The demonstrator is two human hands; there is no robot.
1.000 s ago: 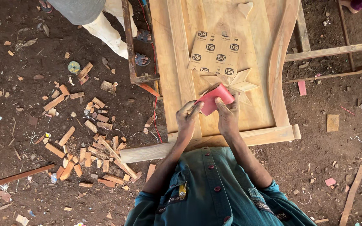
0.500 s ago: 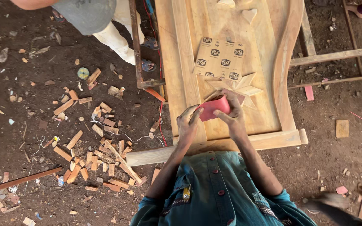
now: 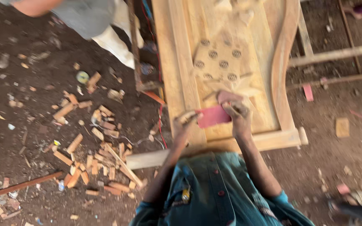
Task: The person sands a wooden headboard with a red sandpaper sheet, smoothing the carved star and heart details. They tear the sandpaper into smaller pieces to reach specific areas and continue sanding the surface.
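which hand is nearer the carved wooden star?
Right. The right hand lies over the carved star; the left hand is further off, holding the red sheet's other end.

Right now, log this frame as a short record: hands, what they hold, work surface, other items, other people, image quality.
Left hand: grips the left edge of the red sandpaper piece
Right hand: grips its right edge
Work surface: carved wooden panel, pale, with a raised star carving
On the panel: tan sandpaper sheet, back side up, beyond the hands
Ground: dirt floor with scattered wood offcuts
Other people: one person's leg at upper left
Image quality: motion-blurred, fine detail unreadable
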